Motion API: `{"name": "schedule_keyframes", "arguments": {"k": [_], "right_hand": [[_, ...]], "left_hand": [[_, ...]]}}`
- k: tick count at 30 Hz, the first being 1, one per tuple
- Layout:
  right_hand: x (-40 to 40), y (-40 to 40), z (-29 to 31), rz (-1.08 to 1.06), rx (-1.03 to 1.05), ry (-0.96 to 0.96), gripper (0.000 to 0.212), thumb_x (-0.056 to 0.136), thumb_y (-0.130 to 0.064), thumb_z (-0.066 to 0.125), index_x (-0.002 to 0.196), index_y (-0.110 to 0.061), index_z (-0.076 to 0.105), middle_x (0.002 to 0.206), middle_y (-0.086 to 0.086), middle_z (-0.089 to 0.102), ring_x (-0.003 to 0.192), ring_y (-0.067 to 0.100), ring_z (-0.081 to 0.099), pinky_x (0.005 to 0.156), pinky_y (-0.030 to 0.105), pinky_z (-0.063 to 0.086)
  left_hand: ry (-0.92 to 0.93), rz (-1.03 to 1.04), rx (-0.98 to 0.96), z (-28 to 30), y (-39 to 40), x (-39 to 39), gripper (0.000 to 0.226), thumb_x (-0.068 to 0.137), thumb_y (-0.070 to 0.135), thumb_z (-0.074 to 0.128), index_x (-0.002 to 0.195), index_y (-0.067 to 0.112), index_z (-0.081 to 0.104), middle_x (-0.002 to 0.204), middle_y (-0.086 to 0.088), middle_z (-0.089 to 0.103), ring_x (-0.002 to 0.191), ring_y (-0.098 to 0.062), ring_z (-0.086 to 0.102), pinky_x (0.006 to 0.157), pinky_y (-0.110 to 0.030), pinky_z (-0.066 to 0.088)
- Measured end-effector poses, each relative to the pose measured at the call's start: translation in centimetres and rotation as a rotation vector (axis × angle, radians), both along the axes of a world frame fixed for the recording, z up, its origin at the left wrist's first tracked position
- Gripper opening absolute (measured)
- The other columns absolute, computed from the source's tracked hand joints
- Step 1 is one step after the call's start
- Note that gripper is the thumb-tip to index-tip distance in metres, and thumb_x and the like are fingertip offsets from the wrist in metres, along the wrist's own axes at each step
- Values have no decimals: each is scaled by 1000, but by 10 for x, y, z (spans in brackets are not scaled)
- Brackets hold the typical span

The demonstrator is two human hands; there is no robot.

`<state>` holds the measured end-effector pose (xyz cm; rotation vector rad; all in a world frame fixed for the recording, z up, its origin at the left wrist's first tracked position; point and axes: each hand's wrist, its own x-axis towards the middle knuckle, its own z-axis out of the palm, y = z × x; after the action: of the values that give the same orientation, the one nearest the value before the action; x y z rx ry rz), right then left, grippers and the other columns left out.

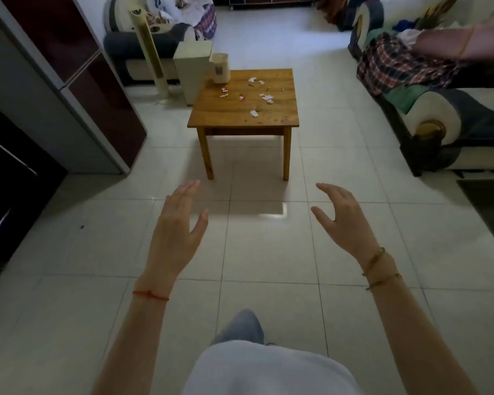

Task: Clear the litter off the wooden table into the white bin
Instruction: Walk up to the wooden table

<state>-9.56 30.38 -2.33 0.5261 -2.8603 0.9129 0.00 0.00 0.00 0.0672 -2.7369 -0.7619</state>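
Observation:
A small wooden table (280, 115) stands on the tiled floor ahead of me. Several white and red scraps of litter (254, 113) lie scattered over its top. A small white bin (219, 68) stands on the table's far left corner. My left hand (177, 229) and my right hand (344, 219) are raised in front of me over the floor, well short of the table. Both hold nothing and have their fingers spread.
A dark cabinet (77, 89) lines the left wall. A sofa (439, 89) with a plaid cloth runs along the right, another seat (154, 38) at the back left. A tall fan (151, 49) and a pale box (190, 67) stand beside the table's left.

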Motion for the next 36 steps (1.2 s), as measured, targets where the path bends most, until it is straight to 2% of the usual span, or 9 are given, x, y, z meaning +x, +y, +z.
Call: {"name": "schedule_keyframes", "arguments": {"k": [10,13,20,24,31,36], "right_hand": [[-92,-28,-27,-5,27,-57,49,91,-23,59,137,-11,44,137,9,51,130,23,42,111,36,34],[-140,-48,-30,-3,27,-64,49,91,-23,59,136,-11,44,137,9,51,130,24,43,111,38,34],[-264,-107,-21,-11,3,-27,48,90,-22,60,135,-12,44,135,8,53,128,22,45,108,33,34],[-326,-139,-22,-16,2,-26,49,91,-24,59,136,-14,43,135,7,52,128,21,44,108,35,35],[-426,-171,-39,-34,12,-49,48,90,-27,59,135,-15,44,133,6,54,125,20,46,103,26,31],[-509,-187,-57,-31,-6,-82,49,90,-25,60,135,-14,44,134,5,53,126,19,45,106,29,34]], "left_hand": [[-41,44,-3,-24,-29,-94,56,94,28,46,146,16,29,151,-6,36,143,-18,25,118,-40,20],[-55,49,5,-28,-48,-141,56,94,28,46,146,17,28,151,-5,36,143,-17,24,119,-40,19],[-60,54,3,-23,-112,-262,54,95,28,46,145,21,28,150,-3,36,143,-16,25,115,-46,28],[-64,34,-5,-21,-141,-329,54,94,27,47,145,20,29,148,-4,38,141,-18,29,113,-48,31],[-93,4,-42,-26,-174,-435,53,95,28,46,145,20,30,148,-3,39,140,-15,30,113,-47,31],[-125,7,-30,-41,-188,-522,53,95,29,46,145,20,30,148,-4,40,139,-17,32,112,-47,33]]}}
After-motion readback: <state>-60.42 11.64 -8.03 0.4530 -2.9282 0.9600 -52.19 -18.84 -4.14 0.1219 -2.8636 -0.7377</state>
